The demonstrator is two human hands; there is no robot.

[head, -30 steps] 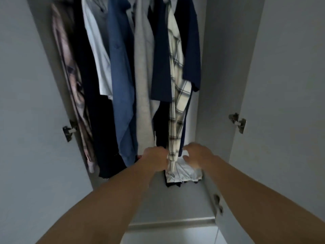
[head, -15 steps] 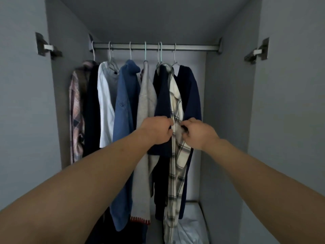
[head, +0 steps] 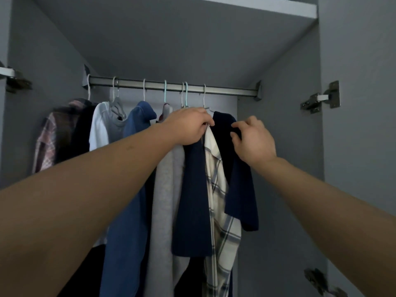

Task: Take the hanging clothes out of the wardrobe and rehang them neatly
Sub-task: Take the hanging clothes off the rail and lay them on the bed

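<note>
left hand (head: 188, 126) curled at collar of plaid shirt (head: 220, 211), pinching top by hanger neck. right hand (head: 252, 140) close beside, fingers bent on navy shirt (head: 237, 189) shoulder; grip unclear. clothes hanging on rail (head: 171, 87). risks: neighbouring hooks snagging on lift-out, shirt sliding off hanger, navy shirt dragged along.
</note>
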